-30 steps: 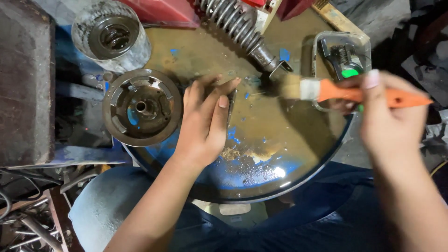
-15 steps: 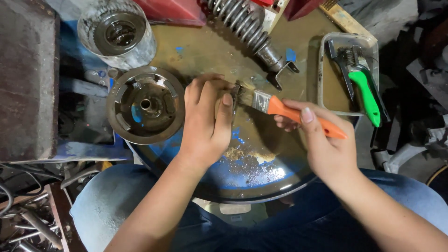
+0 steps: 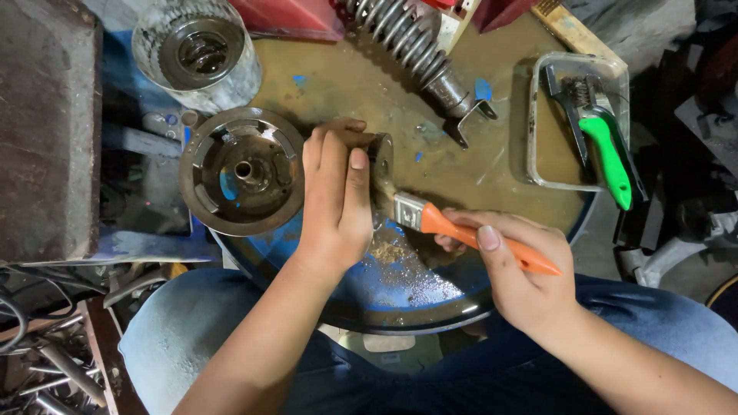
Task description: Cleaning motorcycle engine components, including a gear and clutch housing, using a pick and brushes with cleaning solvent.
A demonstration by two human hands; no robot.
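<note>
The left hand [image 3: 336, 201] clenches a small round metal part [image 3: 379, 157] (tilted on edge); the right hand [image 3: 516, 265] grasps an orange-handled brush [image 3: 453, 225], bristles touching it.

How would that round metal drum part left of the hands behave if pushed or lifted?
The round metal drum part looks thick-walled, so probably heavy for its size. It lies flat and partly overhangs the blue round tray, so a push might tip it off. Its greasy-looking surface may be slippery.
</note>
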